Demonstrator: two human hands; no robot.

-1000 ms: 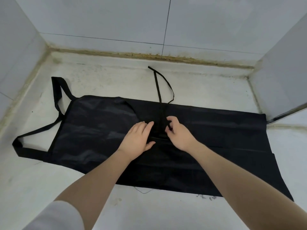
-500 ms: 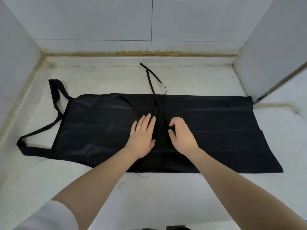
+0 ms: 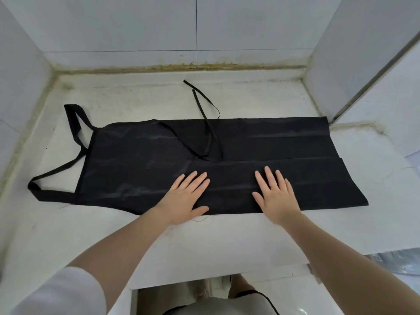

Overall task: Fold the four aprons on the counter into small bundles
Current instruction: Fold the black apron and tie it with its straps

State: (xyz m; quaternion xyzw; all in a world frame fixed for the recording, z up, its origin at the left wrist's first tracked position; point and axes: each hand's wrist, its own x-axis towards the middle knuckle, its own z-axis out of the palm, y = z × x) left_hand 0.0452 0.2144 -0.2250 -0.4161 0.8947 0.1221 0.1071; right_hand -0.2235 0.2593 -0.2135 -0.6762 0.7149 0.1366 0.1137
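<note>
The long black shiny fabric apron point(image 3: 238, 160) lies across the white counter point(image 3: 227, 235). Left hand point(image 3: 184, 198) and right hand point(image 3: 276, 196) press flat at 6 o'clock, gripping nothing. The thin waist ties point(image 3: 205, 105) at 12 o'clock may slip out, perhaps snagging the fold.

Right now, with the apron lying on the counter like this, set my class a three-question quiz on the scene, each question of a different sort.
1. True or false: both hands lie flat, fingers straight, on the black apron.
2. Multiple choice: the apron's wide neck loop lies at
A. the left end
B. the right end
C. under the hands
3. Short answer: where do the thin waist ties run, toward the back wall or toward the person?

Key
1. True. The left hand and right hand press the near edge of the apron, palms down.
2. A.
3. Toward the back wall, across the white counter.
</note>
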